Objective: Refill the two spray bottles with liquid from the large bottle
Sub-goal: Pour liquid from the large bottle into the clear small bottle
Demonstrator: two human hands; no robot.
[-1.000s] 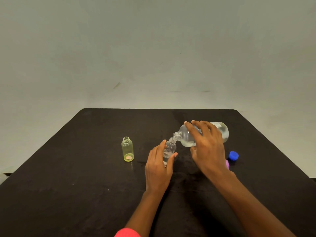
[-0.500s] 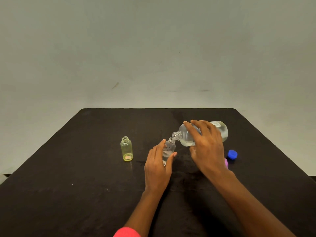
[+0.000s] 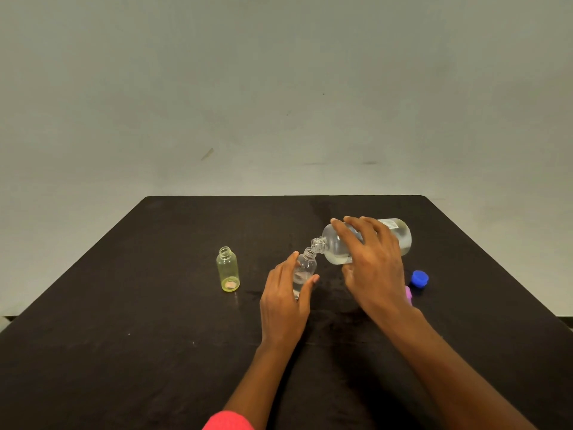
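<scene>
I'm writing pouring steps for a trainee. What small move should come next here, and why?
Probably tip the large bottle slightly more with the right hand: its mouth sits at the opening of the small clear bottle, which the left hand steadies and which looks only partly filled.

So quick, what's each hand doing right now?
Left hand: holding the small clear bottle upright.
Right hand: holding the large bottle, tipped with its mouth at the small one's opening.
</scene>
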